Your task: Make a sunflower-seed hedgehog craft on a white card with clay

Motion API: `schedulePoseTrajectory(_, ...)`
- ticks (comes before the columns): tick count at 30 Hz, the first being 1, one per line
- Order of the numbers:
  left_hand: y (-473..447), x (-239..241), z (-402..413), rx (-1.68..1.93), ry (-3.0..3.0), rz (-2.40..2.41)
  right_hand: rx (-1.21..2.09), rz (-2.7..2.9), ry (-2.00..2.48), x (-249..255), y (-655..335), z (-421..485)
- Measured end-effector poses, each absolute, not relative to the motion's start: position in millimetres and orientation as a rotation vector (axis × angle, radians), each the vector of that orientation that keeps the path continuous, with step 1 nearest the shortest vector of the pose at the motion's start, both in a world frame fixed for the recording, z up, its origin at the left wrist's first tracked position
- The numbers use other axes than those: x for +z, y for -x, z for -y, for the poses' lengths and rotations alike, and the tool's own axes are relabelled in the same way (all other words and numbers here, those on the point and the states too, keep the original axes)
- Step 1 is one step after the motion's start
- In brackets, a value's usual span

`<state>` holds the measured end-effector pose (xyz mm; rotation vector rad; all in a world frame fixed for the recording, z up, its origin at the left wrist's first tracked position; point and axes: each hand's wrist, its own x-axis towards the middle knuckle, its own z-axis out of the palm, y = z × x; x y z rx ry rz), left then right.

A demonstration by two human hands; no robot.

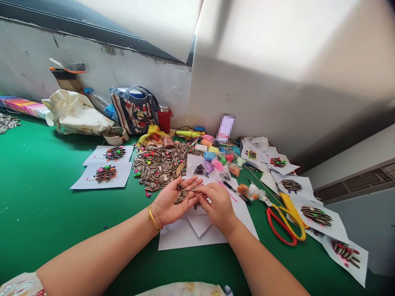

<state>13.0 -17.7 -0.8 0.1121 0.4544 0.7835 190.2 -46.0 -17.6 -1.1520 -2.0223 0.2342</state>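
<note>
My left hand [171,203] cups seeds [182,195] in its open palm; my right hand [218,206] pinches one above the tabletop [46,213]

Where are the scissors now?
In the head view, the scissors lie on the green table, right of the right hand, between the white sheets and the seed pictures.

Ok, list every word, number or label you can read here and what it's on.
On the wall: a faint pencilled mark, maybe "3", otherwise unclear.
On the bottle label: too small to read.
On the blurred patch by the wall: unreadable.
No other text is legible.
</note>
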Motion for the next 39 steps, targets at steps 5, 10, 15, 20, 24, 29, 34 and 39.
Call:
schedulePoseTrajectory(5, -17.4, -3.3, 23.4, 0.738, -0.101, -0.413, 0.231, 2.047, 1.101, -17.4, -181.6, 47.5)
schedulePoseTrajectory(10, -19.8, -5.4, 25.8, 0.709, -0.083, -0.384, 0.249, 2.072, 1.109, -16.4, -176.2, 48.1)
schedulePoseTrajectory(15, -20.2, -4.4, 25.8, 0.714, -0.083, -0.394, 0.281, 2.038, 1.111, -12.8, -176.4, 50.3)
schedulePoseTrajectory(20, -15.5, 2.0, 21.1, 0.773, -0.09, -0.473, 0.381, 1.878, 1.142, -10.1, -198.5, 46.7)
schedulePoseTrajectory(24, -8.6, 4.7, 11.1, 0.895, -0.082, -0.501, 0.45, 1.69, 1.391, -15.8, -227.6, 36.6)
schedulePoseTrajectory(29, -2.2, -0.2, -1.7, 0.994, -0.053, -0.526, 0.613, 1.898, 1.641, -23.5, -247.4, 26.8)
schedulePoseTrajectory(34, -0.6, -4.3, -6.2, 1.028, -0.043, -0.55, 0.664, 2.055, 1.763, -25.1, -248.2, 27.6)
schedulePoseTrajectory(39, -0.6, -5.7, -7.6, 1.035, -0.042, -0.567, 0.616, 2.113, 1.729, -23.1, -250.8, 28.5)
